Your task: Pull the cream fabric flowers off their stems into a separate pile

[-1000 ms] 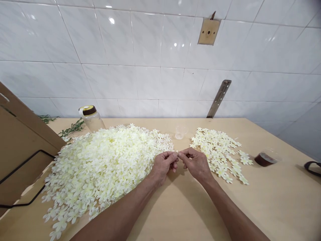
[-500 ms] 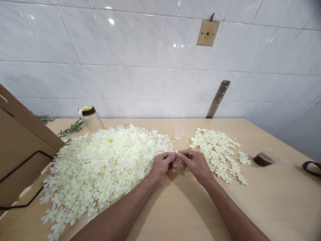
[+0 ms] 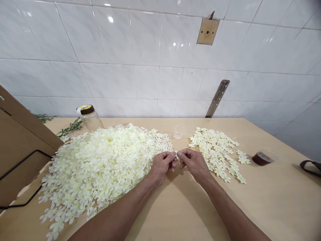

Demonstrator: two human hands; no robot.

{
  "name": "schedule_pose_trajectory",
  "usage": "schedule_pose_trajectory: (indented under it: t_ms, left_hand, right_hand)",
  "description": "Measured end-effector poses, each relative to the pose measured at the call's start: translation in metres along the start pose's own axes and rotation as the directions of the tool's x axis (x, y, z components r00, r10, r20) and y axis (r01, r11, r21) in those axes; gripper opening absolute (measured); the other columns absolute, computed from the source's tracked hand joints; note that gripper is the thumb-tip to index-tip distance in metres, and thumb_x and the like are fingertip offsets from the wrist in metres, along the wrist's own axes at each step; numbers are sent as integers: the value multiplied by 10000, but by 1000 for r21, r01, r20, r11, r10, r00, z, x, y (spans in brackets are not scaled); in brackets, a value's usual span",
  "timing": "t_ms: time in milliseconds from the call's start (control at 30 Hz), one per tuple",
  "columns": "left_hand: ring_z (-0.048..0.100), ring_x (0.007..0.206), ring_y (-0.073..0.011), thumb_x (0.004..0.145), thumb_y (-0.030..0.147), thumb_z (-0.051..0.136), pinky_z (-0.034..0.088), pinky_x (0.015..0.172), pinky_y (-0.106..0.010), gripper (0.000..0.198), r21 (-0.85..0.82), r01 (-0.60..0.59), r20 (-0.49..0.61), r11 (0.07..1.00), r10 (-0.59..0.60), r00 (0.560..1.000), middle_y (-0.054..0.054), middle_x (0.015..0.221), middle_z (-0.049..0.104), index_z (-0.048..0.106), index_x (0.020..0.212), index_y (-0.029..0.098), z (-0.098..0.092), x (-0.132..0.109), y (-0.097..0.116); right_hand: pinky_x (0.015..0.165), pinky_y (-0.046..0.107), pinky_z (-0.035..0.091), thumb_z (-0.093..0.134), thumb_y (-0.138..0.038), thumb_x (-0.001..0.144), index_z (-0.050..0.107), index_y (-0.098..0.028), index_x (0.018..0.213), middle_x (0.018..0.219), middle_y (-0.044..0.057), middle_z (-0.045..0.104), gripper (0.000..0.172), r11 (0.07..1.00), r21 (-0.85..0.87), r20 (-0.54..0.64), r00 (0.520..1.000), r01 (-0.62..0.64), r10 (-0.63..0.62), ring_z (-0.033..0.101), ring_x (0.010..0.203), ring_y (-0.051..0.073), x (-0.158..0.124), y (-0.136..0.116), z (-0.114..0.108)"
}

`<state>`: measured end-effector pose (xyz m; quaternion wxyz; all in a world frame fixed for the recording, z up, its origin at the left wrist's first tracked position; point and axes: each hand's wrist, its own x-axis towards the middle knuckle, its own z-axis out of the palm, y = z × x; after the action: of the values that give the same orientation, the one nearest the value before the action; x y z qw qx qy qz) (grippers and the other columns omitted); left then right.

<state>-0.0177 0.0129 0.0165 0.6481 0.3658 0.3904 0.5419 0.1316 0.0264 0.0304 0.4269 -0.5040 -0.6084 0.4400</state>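
Observation:
My left hand (image 3: 162, 165) and my right hand (image 3: 193, 163) meet fingertip to fingertip over the wooden table (image 3: 180, 207). Both are closed in a pinch on one small cream fabric flower (image 3: 177, 154), mostly hidden by the fingers. A big heap of cream flowers (image 3: 100, 164) lies just left of my left hand. A smaller, flatter spread of flowers (image 3: 218, 152) lies right of my right hand.
A small clear cup (image 3: 179, 132) stands behind the hands. A bottle with a brown cap (image 3: 89, 117) and green stems (image 3: 71, 127) sit at the back left, a cardboard box (image 3: 17, 147) at the left edge. A brown-filled container (image 3: 262, 158) and a dark strap (image 3: 311, 166) lie right.
Both hands have stayed together with small finger movements on the flower. The view has shifted slightly.

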Motion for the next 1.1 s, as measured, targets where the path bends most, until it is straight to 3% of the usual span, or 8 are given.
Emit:
schedule_pose_trajectory:
  t_ms: [200,300,467,600,767,867,967,1100]
  left_hand:
    - [457,421,-65,687,434,779,350,430,-210,346,-33,34,-23,999,-34,999,-6,541,583,640,670,117,3,-5,6]
    - [464,433,-63,678,422,784,355,426,-209,337,-48,31,-26,998,-32,999,-15,584,602,644,674,115,3,-4,5]
    - [488,464,-65,677,366,773,364,412,-203,290,-75,19,-31,997,-21,999,-36,667,622,644,649,108,1,0,1]
    - [510,471,-75,681,359,760,377,408,-203,271,-70,12,-42,997,-15,999,-42,685,629,644,670,115,2,-1,0]
    - [527,467,-82,696,430,763,390,405,-209,338,-63,10,-44,998,-13,999,-45,684,632,622,670,124,3,-2,-1]
    - [516,443,-78,715,432,754,395,407,-212,339,-34,-4,-39,999,2,999,-34,648,628,611,663,129,2,-2,-3]
    - [510,434,-77,736,416,737,395,409,-212,319,-7,-13,-43,1000,12,999,-35,636,631,616,668,129,1,-2,-5]
    - [505,422,-76,751,425,728,401,421,-214,326,27,-25,-32,999,26,999,-32,606,619,627,671,125,0,-2,-6]
  right_hand:
    - [514,266,484,697,-626,723,625,-162,676,595,-18,552,471,971,219,62,995,-93,81,530,496,121,2,4,2]
    - [501,261,471,692,-640,724,608,-163,651,572,-21,539,489,969,230,52,995,-95,86,515,478,115,1,2,3]
    - [488,272,444,653,-599,783,655,-180,698,519,-7,578,427,997,-72,-67,998,-23,18,547,445,150,-2,-4,2]
    - [553,282,459,613,-518,839,679,-207,723,654,27,678,338,936,-344,-163,977,74,-137,605,538,174,-5,-8,3]
    - [624,281,443,524,-448,921,640,-209,702,678,36,658,345,803,-524,-87,919,286,-384,589,616,171,-6,-6,3]
    - [640,275,428,474,-382,956,618,-206,722,701,39,645,327,738,-559,-20,884,377,-466,577,649,166,-6,-2,3]
    - [615,281,426,440,-377,966,610,-207,742,713,47,639,329,745,-560,-11,895,364,-445,578,642,174,-6,1,5]
    - [571,286,447,441,-461,953,632,-213,781,687,45,644,357,830,-497,-42,949,253,-314,598,588,182,-7,2,5]
